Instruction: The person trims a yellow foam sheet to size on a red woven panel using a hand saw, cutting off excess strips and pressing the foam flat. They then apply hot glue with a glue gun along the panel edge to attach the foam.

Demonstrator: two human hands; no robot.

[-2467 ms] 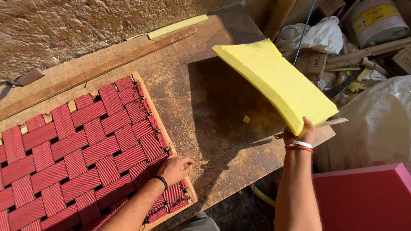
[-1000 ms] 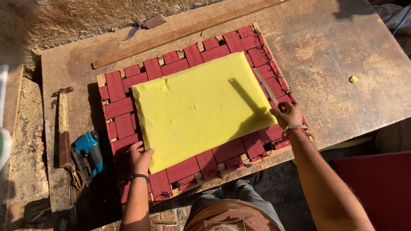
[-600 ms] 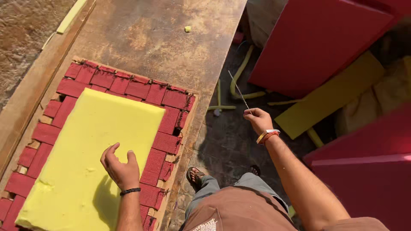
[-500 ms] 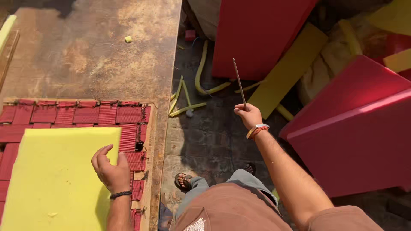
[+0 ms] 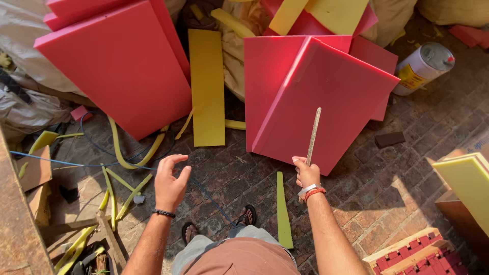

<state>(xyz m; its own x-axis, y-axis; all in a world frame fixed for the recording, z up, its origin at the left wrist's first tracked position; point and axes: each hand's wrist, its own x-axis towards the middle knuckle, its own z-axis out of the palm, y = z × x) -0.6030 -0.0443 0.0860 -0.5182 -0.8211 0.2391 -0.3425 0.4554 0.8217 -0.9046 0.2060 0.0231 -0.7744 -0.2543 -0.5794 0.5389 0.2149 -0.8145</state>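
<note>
Large pinkish-red foam slabs [image 5: 318, 99], flat yellow foam strip [image 5: 206, 86], thin grey-brown metal blade [image 5: 312, 136], white and orange wristbands [image 5: 310, 191], black bead bracelet [image 5: 164, 213], white cylindrical tin with yellow label [image 5: 424, 67], reddish-brown brick-pattern paved floor [image 5: 387, 188], thin blue cable [image 5: 66, 164].

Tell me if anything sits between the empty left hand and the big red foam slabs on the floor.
Nothing solid blocks the way. The left hand is open over bare brick floor; only thin yellow foam strips and a blue cord lie low between it and the red foam slabs. The right hand holds a thin blade.
</note>
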